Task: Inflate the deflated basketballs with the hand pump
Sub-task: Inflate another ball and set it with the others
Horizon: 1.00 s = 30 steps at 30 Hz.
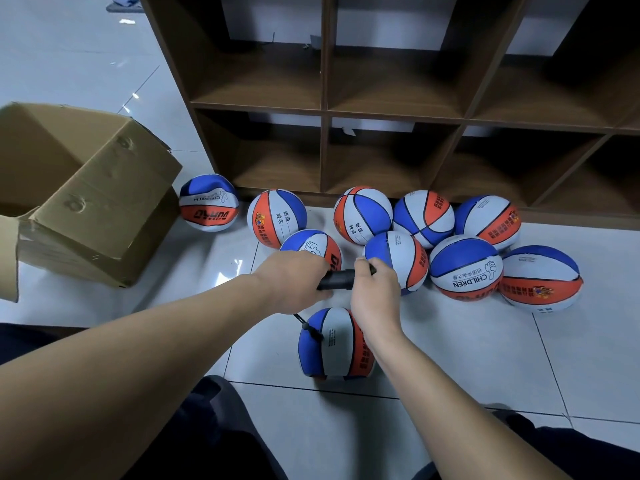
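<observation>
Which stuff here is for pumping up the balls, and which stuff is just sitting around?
For the job:
- hand pump, gripped by the left hand and right hand
- black hose running to the ball on the floor
- ball being pumped
- other basketballs by the shelf

Just lying about:
- open cardboard box
- wooden shelf unit

Basketballs (465, 268) in blue, orange and white panels; black pump (337, 279); brown shelf (325, 112).
</observation>
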Motion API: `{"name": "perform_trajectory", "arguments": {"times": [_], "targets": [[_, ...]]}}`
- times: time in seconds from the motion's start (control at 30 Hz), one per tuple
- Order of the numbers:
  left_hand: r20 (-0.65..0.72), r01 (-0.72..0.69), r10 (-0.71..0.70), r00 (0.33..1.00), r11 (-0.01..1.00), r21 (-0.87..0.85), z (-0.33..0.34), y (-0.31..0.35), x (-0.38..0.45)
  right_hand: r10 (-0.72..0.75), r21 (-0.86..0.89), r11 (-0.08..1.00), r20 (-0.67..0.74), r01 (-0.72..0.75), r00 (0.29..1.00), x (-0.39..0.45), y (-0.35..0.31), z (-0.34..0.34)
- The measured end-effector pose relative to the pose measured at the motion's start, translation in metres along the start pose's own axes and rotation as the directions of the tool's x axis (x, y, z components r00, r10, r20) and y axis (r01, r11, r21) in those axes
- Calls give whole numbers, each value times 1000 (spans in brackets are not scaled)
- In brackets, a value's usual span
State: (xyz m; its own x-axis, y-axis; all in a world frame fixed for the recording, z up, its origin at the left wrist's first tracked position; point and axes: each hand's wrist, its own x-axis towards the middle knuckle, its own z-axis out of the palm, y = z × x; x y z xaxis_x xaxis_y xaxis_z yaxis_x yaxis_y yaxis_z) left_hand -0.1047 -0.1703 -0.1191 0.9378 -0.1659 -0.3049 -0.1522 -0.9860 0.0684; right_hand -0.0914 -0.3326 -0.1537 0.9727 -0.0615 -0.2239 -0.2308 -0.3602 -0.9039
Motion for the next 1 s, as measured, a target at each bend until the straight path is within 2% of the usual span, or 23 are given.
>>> {"name": "perform_trajectory", "arguments": {"times": [0.47, 0.67, 0.73, 1.0], "targets": [[0, 4, -4, 1000, 998, -60, -4, -4, -1, -44, 8, 999, 68, 44, 997, 9, -3, -17], [46, 68, -65, 997, 995, -68, -11, -18, -4, 24, 65, 998, -93, -18, 995, 46, 9, -63], [38, 73, -71, 997, 995, -61, -12, -18, -3, 62, 98, 994, -90, -53, 994, 54, 15, -76], [22, 74, -75, 997, 997, 22, -12, -9, -2, 101, 118, 990, -164, -83, 981, 45, 17, -60]]}}
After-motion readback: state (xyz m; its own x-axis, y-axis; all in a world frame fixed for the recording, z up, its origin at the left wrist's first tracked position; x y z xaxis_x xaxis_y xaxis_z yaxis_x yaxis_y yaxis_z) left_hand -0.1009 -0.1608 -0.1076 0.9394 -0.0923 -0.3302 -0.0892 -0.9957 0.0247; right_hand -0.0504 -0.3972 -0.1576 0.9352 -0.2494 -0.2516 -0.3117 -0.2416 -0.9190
